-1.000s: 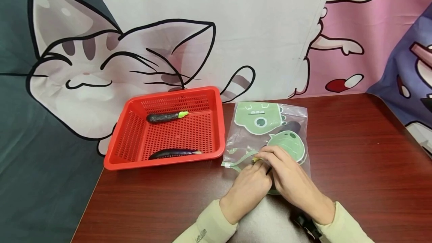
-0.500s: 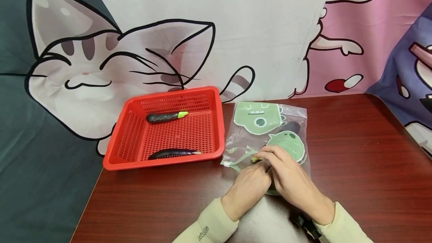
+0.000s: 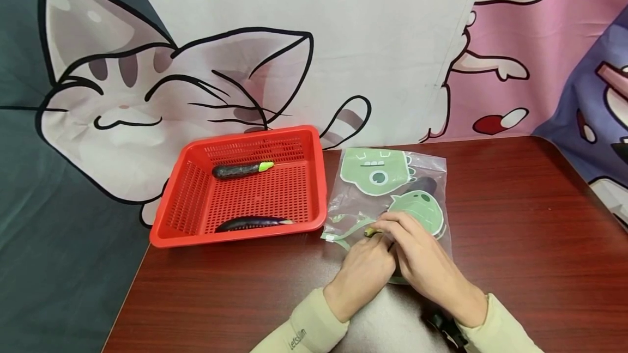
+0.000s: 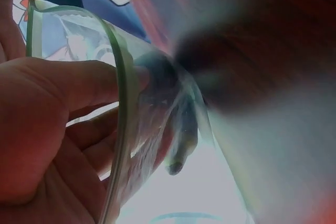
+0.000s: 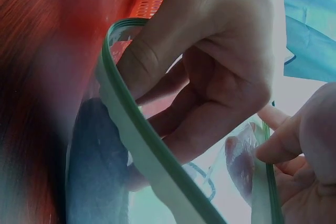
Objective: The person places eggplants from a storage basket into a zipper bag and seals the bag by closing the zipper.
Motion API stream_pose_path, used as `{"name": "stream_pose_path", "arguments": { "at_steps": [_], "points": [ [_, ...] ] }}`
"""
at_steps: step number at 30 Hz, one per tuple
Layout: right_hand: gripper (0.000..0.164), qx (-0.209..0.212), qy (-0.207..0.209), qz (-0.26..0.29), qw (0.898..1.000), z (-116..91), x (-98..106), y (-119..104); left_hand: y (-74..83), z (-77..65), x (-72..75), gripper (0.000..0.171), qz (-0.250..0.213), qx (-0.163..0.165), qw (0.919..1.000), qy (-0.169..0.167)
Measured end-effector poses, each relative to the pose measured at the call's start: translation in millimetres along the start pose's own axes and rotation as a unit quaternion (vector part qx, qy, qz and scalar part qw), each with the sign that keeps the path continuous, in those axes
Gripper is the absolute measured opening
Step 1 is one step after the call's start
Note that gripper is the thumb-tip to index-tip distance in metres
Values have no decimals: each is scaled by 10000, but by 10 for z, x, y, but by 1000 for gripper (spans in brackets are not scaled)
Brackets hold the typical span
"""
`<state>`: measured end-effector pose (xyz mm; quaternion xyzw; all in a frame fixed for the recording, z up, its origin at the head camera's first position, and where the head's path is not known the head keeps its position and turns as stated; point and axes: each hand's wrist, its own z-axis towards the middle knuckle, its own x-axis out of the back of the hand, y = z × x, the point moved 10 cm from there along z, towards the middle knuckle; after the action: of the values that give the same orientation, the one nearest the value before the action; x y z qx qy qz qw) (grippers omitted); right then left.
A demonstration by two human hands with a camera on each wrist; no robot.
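Observation:
A clear zip bag (image 3: 338,200) with green cartoon prints lies on the table, its green-edged mouth (image 5: 157,145) toward me. My left hand (image 3: 368,266) reaches into that mouth, thumb and fingers about a dark eggplant (image 5: 97,161) seen through the plastic; their exact grip is partly hidden. A yellow-green stem (image 3: 370,231) shows just beyond its fingers. My right hand (image 3: 419,257) pinches the bag's edge on the other side, thumb and fingers visible in the right wrist view. Another dark purple shape (image 3: 424,184) shows through the bag farther up.
A red perforated basket (image 3: 321,178) stands left of the bag. Inside it lie a dark eggplant with a bright green end (image 3: 242,170) and a slim purple eggplant (image 3: 252,223). A cartoon-printed cloth (image 3: 392,42) hangs behind the brown table (image 3: 530,244).
My left forearm and sleeve have shifted very slightly to the right. Otherwise both hands, the bag and the basket stay as they were.

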<state>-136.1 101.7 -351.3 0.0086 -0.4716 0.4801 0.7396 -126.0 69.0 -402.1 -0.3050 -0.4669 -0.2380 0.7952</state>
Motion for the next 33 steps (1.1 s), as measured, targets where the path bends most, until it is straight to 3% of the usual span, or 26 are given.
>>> {"name": "stream_pose_path", "arguments": {
  "at_steps": [16,22,33],
  "points": [
    [39,48,72,54,9999,3,25,2,-10,-36,95,20,-228,-51,9997,101],
    [39,-2,46,13,10000,7,28,3,-24,-45,178,15,-352,-72,9991,209],
    [39,-94,-3,-39,9999,6,23,16,-64,-70,318,1,-495,-154,9986,119]
  ]
}}
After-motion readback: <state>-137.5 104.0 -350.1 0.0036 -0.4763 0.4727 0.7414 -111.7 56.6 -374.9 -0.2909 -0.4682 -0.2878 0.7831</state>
